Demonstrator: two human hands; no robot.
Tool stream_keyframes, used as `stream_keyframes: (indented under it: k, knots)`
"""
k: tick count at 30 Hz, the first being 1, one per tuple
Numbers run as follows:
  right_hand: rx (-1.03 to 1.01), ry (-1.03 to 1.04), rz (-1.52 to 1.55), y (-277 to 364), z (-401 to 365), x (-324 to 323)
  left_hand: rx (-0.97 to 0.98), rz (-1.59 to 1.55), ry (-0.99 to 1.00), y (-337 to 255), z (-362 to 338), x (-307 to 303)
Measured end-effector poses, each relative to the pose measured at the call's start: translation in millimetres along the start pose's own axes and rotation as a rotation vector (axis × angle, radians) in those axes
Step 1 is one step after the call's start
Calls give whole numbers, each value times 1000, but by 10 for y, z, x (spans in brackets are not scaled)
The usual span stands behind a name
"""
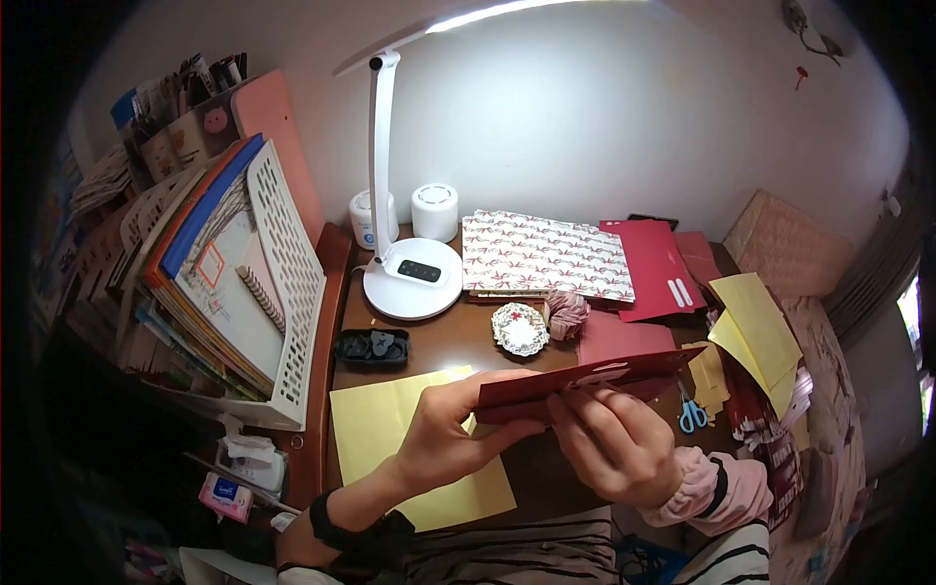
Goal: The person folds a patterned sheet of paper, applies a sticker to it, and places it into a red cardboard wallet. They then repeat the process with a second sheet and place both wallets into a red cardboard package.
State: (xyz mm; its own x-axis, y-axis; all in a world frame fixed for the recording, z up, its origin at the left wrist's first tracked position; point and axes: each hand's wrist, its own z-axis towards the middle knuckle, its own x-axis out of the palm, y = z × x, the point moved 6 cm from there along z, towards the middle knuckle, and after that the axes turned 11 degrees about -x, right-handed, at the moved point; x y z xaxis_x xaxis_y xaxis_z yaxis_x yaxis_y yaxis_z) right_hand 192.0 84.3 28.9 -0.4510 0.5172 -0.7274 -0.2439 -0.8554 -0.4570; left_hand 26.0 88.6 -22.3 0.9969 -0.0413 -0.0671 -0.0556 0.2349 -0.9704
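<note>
Desk lamp (409, 273) lit; scissors (692, 414) beside yellow sheets (751, 327).

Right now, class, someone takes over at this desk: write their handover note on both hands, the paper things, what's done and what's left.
Left hand: pinches the red card at its left end, above the desk.
Right hand: grips its lower edge near the middle.
Yellow sheet lies flat under the hands; scissors lie to the right, untouched.
Done: the card looks folded lengthwise.
Left: yellow sheet and scissors not taken up.

Lit desk lamp (409, 146) glaring overhead, bright wall behind, dim desk edges, fisheye bending, black vignetted corners, mostly sharp
</note>
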Motion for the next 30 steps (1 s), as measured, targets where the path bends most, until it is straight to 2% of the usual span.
stream_keyframes:
  k: [8,16,27,30]
  knots:
    - [7,-66,71,3,-84,9,-22,-2,63,-29,-13,86]
    - [-8,-25,97,-9,-35,-83,43,107,6,-29,-47,90]
    - [-21,-26,84,-30,-40,-106,60,67,-15,17,-68,113]
    - [-46,-84,243,-124,-106,-110,75,98,-18,-13,-56,94]
